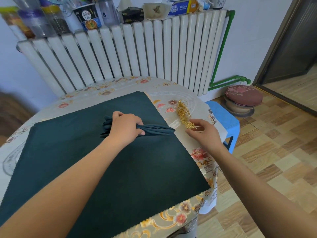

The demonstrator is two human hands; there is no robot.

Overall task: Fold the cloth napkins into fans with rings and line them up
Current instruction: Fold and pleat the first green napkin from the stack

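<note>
a round table [96,93] with a floral cover stood just in front of a white radiator [120,54]. a flat dark green cloth [106,169] covered most of the table. the left hand [126,128] gripped a pleated green napkin [154,131] lying on that cloth, fingers curled round its middle. the right hand [205,133], at the table's right edge, pinched a gold leaf ring [191,125] beside a row of gold rings [183,111]. the radiator top held an instant noodle cup [88,16], contents unseen.
</note>
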